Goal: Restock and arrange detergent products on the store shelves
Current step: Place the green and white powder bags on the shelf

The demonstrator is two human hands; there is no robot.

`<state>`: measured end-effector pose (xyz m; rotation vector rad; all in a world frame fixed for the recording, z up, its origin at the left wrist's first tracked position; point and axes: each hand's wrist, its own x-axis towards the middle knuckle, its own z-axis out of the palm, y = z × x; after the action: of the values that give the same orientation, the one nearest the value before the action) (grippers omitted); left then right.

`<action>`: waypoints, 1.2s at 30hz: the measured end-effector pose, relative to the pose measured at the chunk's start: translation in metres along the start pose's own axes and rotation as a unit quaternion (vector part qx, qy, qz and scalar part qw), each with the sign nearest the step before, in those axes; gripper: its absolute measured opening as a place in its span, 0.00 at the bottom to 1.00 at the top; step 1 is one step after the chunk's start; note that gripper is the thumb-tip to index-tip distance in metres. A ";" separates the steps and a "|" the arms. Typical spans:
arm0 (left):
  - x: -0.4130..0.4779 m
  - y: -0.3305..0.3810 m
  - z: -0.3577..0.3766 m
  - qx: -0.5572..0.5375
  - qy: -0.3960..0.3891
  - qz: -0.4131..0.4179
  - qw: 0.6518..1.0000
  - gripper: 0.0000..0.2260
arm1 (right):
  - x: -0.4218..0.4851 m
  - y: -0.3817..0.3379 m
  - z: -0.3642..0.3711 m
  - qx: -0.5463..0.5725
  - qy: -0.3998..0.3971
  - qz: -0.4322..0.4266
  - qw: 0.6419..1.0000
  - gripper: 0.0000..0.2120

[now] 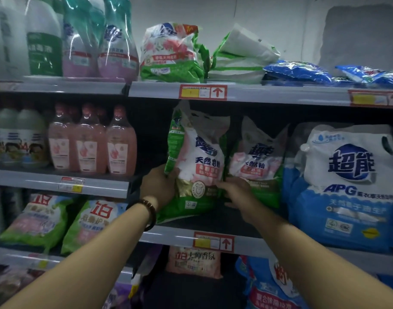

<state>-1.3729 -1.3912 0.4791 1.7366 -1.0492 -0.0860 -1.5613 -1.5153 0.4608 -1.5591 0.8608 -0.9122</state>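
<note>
Hands are clamping our green bag just left of its twin, fingers gripping both lower edges; next, we judge, standing it upright.

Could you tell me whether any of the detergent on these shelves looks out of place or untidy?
Yes. On the top shelf, the green-and-white bags lie toppled in a loose heap, and the blue packs beside them lie flat, whereas the bags below stand upright.
</note>
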 end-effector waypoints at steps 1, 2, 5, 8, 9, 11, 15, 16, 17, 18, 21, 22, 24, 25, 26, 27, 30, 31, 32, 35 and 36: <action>0.002 -0.001 0.000 -0.005 -0.001 -0.004 1.000 0.14 | 0.007 0.003 0.001 0.011 -0.023 0.022 0.999 0.21; 0.004 -0.002 0.000 -0.010 -0.002 -0.007 1.000 0.14 | 0.014 0.007 0.003 0.033 -0.040 0.028 0.998 0.23; 0.007 -0.011 0.001 -0.022 -0.001 0.008 1.000 0.14 | 0.033 0.012 0.009 0.122 -0.071 0.009 0.990 0.27; 0.008 -0.020 0.004 -0.022 0.016 0.047 0.999 0.16 | 0.045 0.011 0.010 0.149 -0.088 0.003 0.985 0.23; 0.010 -0.023 0.005 -0.026 0.022 0.050 0.998 0.16 | 0.049 0.010 0.008 0.148 -0.082 0.002 0.986 0.20; 0.015 -0.025 0.006 -0.044 0.029 0.051 0.997 0.15 | 0.054 0.005 0.003 0.137 -0.056 -0.011 0.989 0.15; 0.028 -0.030 0.022 -0.113 0.033 0.034 0.992 0.12 | 0.062 -0.004 -0.010 0.133 -0.006 -0.099 0.986 0.14; 0.034 -0.030 0.029 -0.116 0.045 0.041 0.991 0.12 | 0.064 -0.004 -0.011 0.134 0.022 -0.122 0.983 0.13; 0.041 -0.030 0.037 -0.113 0.059 0.046 0.991 0.12 | 0.067 -0.002 -0.010 0.130 0.056 -0.140 0.980 0.13; 0.049 -0.029 0.045 -0.108 0.067 0.046 0.991 0.11 | 0.071 0.001 -0.008 0.116 0.092 -0.156 0.977 0.13; 0.072 -0.039 0.071 -0.088 0.079 -0.036 0.992 0.13 | 0.082 0.019 0.005 0.008 0.160 -0.177 0.971 0.20; 0.078 -0.043 0.080 -0.080 0.075 -0.093 0.990 0.16 | 0.085 0.023 0.007 -0.037 0.160 -0.176 0.971 0.22; 0.079 -0.049 0.091 -0.043 0.095 -0.179 0.978 0.23 | 0.089 0.025 0.006 -0.127 0.143 -0.173 0.966 0.26; 0.074 -0.048 0.093 -0.029 0.123 -0.176 0.976 0.25 | 0.087 0.023 0.003 -0.162 0.133 -0.175 0.962 0.27; 0.064 -0.045 0.093 -0.018 0.154 -0.145 0.977 0.27 | 0.084 0.021 0.000 -0.184 0.119 -0.181 0.959 0.28; 0.052 -0.042 0.091 0.005 0.175 -0.102 0.979 0.30 | 0.079 0.020 -0.004 -0.192 0.102 -0.183 0.959 0.29; 0.011 -0.036 0.086 0.215 0.106 -0.038 0.970 0.41 | 0.057 0.025 -0.008 -0.198 0.044 -0.168 0.965 0.34; 0.002 -0.035 0.086 0.274 0.054 -0.041 0.959 0.43 | 0.051 0.029 -0.008 -0.201 0.031 -0.163 0.965 0.38; -0.001 -0.035 0.086 0.299 0.005 -0.048 0.953 0.44 | 0.046 0.033 -0.008 -0.197 0.028 -0.169 0.965 0.40; 0.001 -0.037 0.087 0.319 -0.054 -0.034 0.946 0.43 | 0.036 0.046 -0.005 -0.211 0.060 -0.181 0.959 0.47; 0.006 -0.040 0.088 0.334 -0.057 -0.021 0.940 0.42 | 0.035 0.049 -0.003 -0.226 0.077 -0.182 0.954 0.48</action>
<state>-1.3902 -1.4578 0.4104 2.3878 -1.2123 0.1674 -1.5513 -1.5554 0.4165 -2.1142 0.9564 -1.1662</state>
